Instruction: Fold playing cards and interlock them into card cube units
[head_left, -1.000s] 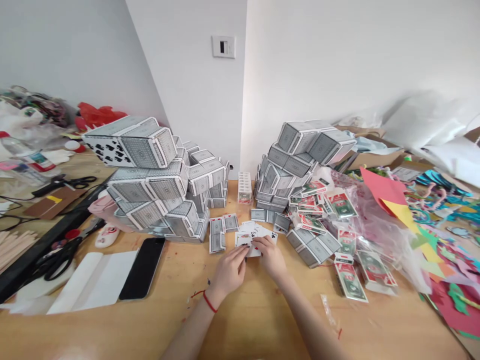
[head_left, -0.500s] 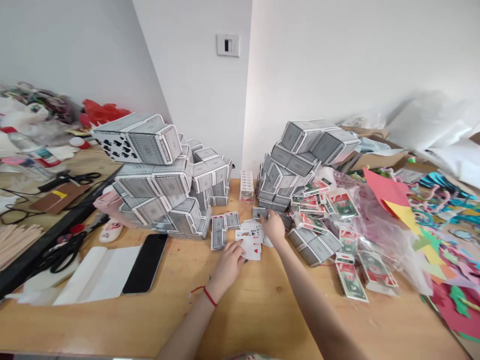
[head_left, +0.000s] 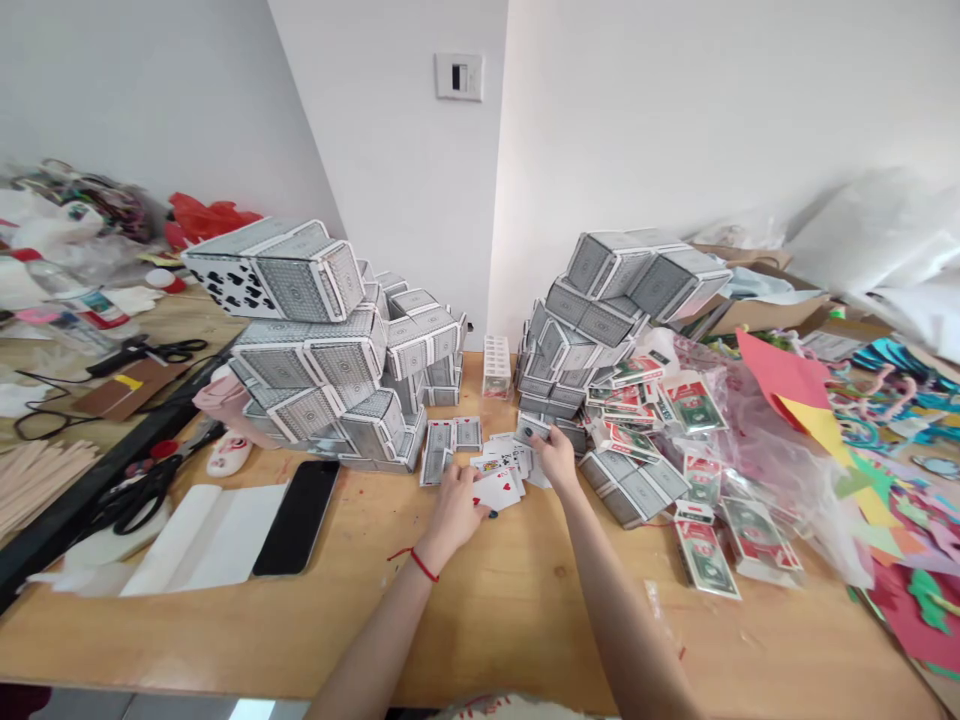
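Observation:
Loose playing cards [head_left: 504, 470] lie fanned face up on the wooden table [head_left: 525, 620] in front of me. My left hand [head_left: 459, 505] rests on their near edge, fingers curled over a card with red hearts. My right hand [head_left: 556, 455] reaches further back and pinches a grey-backed card [head_left: 534, 430] at the foot of the right stack of card boxes [head_left: 600, 320]. Two grey-backed card packs [head_left: 444, 445] lie just left of the fan.
A big pile of grey card boxes [head_left: 322, 350] stands at left, with a black phone [head_left: 298, 515], white paper [head_left: 202, 535] and scissors [head_left: 135, 490] before it. Red-and-green card packs [head_left: 697, 480] and coloured paper scraps [head_left: 877, 470] crowd the right side.
My right hand left the fanned cards, reached back toward the right stack and closed on a grey-backed card. My left hand stayed on the fan, shifting the front cards slightly.

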